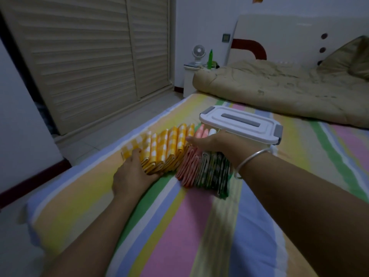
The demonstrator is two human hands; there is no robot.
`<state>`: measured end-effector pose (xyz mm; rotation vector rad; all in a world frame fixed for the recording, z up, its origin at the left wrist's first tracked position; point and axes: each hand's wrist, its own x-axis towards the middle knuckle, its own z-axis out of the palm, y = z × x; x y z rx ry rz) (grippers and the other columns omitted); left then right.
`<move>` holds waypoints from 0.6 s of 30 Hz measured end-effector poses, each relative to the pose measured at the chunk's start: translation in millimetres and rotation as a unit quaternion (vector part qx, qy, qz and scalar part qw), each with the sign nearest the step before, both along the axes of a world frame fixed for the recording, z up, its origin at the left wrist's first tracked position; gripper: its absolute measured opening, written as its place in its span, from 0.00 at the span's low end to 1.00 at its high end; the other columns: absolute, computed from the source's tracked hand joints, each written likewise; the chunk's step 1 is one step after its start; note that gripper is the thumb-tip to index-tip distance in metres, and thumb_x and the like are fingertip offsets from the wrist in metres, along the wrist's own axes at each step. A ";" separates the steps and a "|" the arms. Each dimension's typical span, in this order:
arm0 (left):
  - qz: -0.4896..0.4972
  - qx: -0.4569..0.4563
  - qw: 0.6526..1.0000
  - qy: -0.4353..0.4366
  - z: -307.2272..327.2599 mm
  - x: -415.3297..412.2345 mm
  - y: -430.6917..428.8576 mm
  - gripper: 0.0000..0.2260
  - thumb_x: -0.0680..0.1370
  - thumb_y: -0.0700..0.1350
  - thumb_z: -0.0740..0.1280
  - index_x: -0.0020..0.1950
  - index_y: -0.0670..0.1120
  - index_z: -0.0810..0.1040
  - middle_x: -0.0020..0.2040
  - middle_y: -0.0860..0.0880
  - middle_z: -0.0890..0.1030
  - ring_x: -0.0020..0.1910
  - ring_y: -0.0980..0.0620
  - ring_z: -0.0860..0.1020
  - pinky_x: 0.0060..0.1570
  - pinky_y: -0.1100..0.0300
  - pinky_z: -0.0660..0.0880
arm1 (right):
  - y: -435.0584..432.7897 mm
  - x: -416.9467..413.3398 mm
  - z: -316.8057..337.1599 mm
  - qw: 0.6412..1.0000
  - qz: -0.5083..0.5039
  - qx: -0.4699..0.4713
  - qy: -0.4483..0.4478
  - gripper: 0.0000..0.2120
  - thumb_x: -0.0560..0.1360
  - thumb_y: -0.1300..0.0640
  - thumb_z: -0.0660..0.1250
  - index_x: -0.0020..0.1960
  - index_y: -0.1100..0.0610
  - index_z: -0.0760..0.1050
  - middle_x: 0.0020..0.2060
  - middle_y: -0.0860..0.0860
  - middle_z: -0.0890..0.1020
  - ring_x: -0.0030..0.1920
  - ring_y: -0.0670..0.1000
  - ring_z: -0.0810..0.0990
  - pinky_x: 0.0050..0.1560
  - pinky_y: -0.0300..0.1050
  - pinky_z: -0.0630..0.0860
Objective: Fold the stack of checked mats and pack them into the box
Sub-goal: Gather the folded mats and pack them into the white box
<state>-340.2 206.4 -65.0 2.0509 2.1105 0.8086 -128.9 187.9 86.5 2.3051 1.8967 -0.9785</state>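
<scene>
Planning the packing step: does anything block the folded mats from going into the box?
Yes. The white lid sits on the plastic box, covering its opening, right behind the row of folded checked mats.

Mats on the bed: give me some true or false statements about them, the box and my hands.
1. The box is closed. True.
2. The yellow mats are in the box. False: they stand in a row on the bed.
3. The right hand lies on the pink mats and green mats. True.
4. The left hand grips the box. False: it presses the row's yellow end.
</scene>
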 end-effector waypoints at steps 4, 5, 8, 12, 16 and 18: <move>0.016 0.017 1.000 -0.004 0.2 -2.1 2.3 0.40 0.63 0.66 0.74 0.70 0.55 0.65 0.54 0.45 0.82 0.47 0.39 0.81 0.40 0.52 0.76 | 21.8 -12.8 -9.3 1.000 -0.006 -0.001 -0.027 0.31 0.82 0.41 0.48 0.74 0.62 0.63 0.75 0.60 0.62 0.70 0.60 0.65 0.66 0.47 0.63; 0.018 0.022 1.000 -0.006 1.4 -3.3 3.1 0.39 0.63 0.65 0.74 0.70 0.55 0.66 0.52 0.44 0.83 0.46 0.39 0.81 0.40 0.52 0.76 | 24.5 -12.5 -10.2 1.000 -0.004 0.000 -0.024 0.27 0.82 0.41 0.48 0.67 0.58 0.72 0.74 0.61 0.64 0.64 0.58 0.69 0.65 0.48 0.64; 0.016 0.034 0.999 -0.027 3.6 -6.4 8.9 0.36 0.64 0.64 0.73 0.69 0.56 0.67 0.47 0.42 0.84 0.44 0.38 0.81 0.40 0.52 0.76 | 27.2 -12.1 -5.7 1.000 -0.020 -0.003 -0.015 0.25 0.83 0.45 0.48 0.37 0.54 0.74 0.45 0.58 0.82 0.36 0.51 0.67 0.45 0.44 0.72; -0.011 0.052 0.997 -0.056 3.7 -2.3 15.0 0.37 0.63 0.67 0.65 0.71 0.58 0.67 0.46 0.41 0.84 0.43 0.37 0.81 0.40 0.51 0.77 | 20.5 -5.7 5.4 1.000 -0.028 0.003 0.013 0.24 0.84 0.46 0.48 0.37 0.59 0.70 0.29 0.55 0.75 0.38 0.53 0.72 0.45 0.38 0.76; -0.027 0.037 0.995 -0.092 5.1 8.8 21.7 0.39 0.62 0.69 0.62 0.72 0.60 0.65 0.48 0.44 0.84 0.44 0.39 0.81 0.39 0.51 0.79 | 30.5 -18.6 -0.4 0.997 -0.035 -0.006 0.064 0.34 0.82 0.38 0.45 0.69 0.65 0.69 0.39 0.53 0.79 0.38 0.50 0.72 0.35 0.38 0.70; -0.042 0.024 0.993 -0.112 5.6 12.8 24.8 0.39 0.61 0.70 0.62 0.72 0.60 0.65 0.50 0.45 0.84 0.46 0.40 0.82 0.41 0.52 0.79 | 37.2 -20.5 -6.5 0.995 -0.070 0.006 0.074 0.35 0.81 0.37 0.52 0.74 0.65 0.60 0.59 0.61 0.76 0.52 0.57 0.77 0.44 0.40 0.70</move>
